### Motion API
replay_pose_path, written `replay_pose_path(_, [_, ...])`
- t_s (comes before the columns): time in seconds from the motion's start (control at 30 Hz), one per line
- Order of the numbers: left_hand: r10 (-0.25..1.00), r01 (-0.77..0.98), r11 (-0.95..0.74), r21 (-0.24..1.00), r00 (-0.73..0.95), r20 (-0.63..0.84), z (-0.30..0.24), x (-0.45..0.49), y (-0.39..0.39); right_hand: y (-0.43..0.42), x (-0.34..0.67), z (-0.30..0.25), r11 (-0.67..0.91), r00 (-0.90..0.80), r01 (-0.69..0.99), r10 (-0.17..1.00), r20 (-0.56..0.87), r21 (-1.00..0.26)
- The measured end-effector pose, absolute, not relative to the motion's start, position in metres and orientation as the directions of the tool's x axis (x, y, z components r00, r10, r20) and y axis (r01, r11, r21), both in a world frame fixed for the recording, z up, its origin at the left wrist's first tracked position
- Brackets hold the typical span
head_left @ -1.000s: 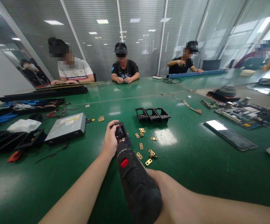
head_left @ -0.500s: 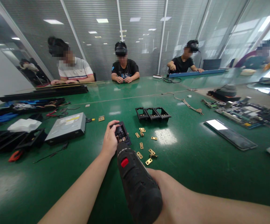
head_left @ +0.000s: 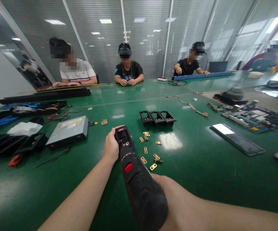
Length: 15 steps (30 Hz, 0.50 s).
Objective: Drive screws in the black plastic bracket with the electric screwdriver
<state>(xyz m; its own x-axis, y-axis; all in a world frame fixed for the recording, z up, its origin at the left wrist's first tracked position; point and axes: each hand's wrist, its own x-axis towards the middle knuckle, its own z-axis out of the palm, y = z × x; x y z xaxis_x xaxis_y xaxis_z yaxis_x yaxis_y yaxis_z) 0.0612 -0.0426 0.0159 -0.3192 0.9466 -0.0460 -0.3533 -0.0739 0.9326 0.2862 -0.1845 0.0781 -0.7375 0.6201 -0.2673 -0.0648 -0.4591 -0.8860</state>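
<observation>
My left hand (head_left: 111,146) grips a small black plastic housing (head_left: 123,137) on the green table (head_left: 196,166), fingers wrapped round its left side. My right hand (head_left: 174,202) is closed round a black electric screwdriver (head_left: 141,189) with a red switch; its tip points into the housing. Several small brass plates (head_left: 150,157) lie scattered just right of the housing. A row of three more black housings (head_left: 157,117) stands a little farther back.
A silver optical drive (head_left: 68,132) and black trays (head_left: 13,144) lie to the left, with white cloth and cables beyond. A dark tablet (head_left: 237,139) and circuit boards (head_left: 254,117) are on the right. Several seated people work along the far edge.
My left hand has shifted its hold, tilting the housing slightly up and left. The screwdriver stays in place at the housing.
</observation>
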Motion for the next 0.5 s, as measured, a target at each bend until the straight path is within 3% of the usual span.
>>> replay_pose_path(0.3, [0.928,-0.46,-0.013,0.888,-0.336,-0.16,0.0202,0.0656,-0.0438,-0.1856,0.2846,0.0849,-0.481,-0.71,-0.008,0.62,-0.334,-0.876])
replay_pose_path(0.5, [0.93,-0.431,0.018,0.902,-0.325,-0.174,0.022,0.0656,-0.0443,-0.1855,0.2852,0.0761,-0.505,-0.723,-0.041,0.611,-0.323,-0.862])
